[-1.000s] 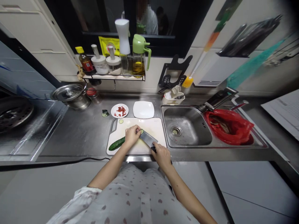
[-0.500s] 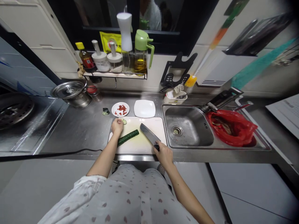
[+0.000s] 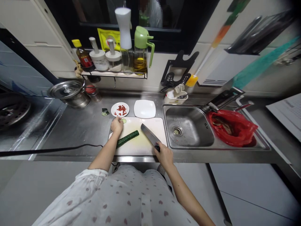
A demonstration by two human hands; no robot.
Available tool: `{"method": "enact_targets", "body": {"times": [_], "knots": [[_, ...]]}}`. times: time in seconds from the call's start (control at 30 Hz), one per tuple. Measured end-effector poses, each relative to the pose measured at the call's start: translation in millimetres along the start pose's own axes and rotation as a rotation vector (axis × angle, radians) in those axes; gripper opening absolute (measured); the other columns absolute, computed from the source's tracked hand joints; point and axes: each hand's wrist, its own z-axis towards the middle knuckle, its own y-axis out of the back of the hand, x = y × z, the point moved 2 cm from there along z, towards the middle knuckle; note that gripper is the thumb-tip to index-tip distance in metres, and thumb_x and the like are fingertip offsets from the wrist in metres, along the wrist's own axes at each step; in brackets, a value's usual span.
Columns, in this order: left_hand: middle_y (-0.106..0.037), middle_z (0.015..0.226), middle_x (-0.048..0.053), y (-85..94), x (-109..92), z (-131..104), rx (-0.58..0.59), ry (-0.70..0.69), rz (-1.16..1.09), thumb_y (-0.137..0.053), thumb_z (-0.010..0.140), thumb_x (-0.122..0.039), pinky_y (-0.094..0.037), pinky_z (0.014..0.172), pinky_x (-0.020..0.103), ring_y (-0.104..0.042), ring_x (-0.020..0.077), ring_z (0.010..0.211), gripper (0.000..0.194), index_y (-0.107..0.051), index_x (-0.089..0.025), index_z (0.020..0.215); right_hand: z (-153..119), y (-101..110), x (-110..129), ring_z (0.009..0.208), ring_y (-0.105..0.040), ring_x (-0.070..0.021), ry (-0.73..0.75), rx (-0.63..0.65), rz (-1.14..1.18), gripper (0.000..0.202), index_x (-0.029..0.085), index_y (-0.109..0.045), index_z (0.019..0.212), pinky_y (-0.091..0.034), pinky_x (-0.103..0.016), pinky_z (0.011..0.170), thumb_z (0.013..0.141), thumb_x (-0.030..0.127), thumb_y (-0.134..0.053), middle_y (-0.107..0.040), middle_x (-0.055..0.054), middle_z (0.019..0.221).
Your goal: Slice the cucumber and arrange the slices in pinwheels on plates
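My left hand (image 3: 117,125) is closed at the upper left of the white cutting board (image 3: 150,150), its fingertips pinched at a pale cucumber slice (image 3: 124,120). A piece of dark green cucumber (image 3: 128,139) lies slantwise on the board, its near end partly behind my left forearm. My right hand (image 3: 164,154) grips the black handle of a kitchen knife (image 3: 149,135). The blade points up and left over the board, to the right of the cucumber and apart from it.
Behind the board stand a round plate (image 3: 113,112) of chopped red pieces and a white square plate (image 3: 144,109). Dark green trimmings (image 3: 105,112) lie to the left. On the right are the sink (image 3: 190,125) and a red plastic bag (image 3: 235,131). A lidded steel pot (image 3: 77,99) stands at left.
The view has shifted slightly. My left hand stays near the board's upper left corner with its fingers pinched. The knife and the cucumber piece keep almost the same places.
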Motion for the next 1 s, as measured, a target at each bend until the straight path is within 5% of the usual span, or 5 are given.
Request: {"method": "enact_targets", "body": {"times": [0.27, 0.57, 1.0], "knots": [[-0.066, 0.111, 0.013, -1.3, 1.0, -6.2, 0.009, -0.153, 0.159, -0.059, 0.084, -0.036, -0.044, 0.088, 0.04, -0.058, 0.0316, 0.107, 0.03, -0.072, -0.024, 0.108, 2.5, -2.0, -1.3, 0.096, -0.065, -0.0194, 0.003, -0.006, 0.042, 0.035, 0.023, -0.057, 0.125, -0.041, -0.027, 0.077, 0.093, 0.035, -0.048, -0.069, -0.006, 0.113], [-0.067, 0.106, 0.01, 6.0, 2.2, -8.8, 0.011, -0.106, 0.062, -0.06, 0.083, -0.038, -0.043, 0.088, 0.038, -0.059, 0.0287, 0.104, 0.032, -0.069, -0.025, 0.111, 7.1, -3.6, 2.2, 0.095, -0.065, -0.0187, 0.02, -0.004, 0.095, 0.031, 0.025, -0.059, 0.121, -0.039, -0.026, 0.074, 0.093, 0.034, -0.047, -0.07, -0.003, 0.11], [-0.066, 0.108, 0.006, 19.8, 10.1, -75.9, 0.166, -0.47, 0.078, -0.057, 0.085, -0.046, -0.043, 0.092, 0.036, -0.059, 0.0249, 0.104, 0.035, -0.067, -0.025, 0.112, 16.2, -0.7, 7.8, 0.096, -0.066, -0.0199, 0.013, -0.004, 0.091, 0.036, 0.025, -0.057, 0.127, -0.038, -0.026, 0.073, 0.093, 0.035, -0.047, -0.072, -0.005, 0.107]]}}
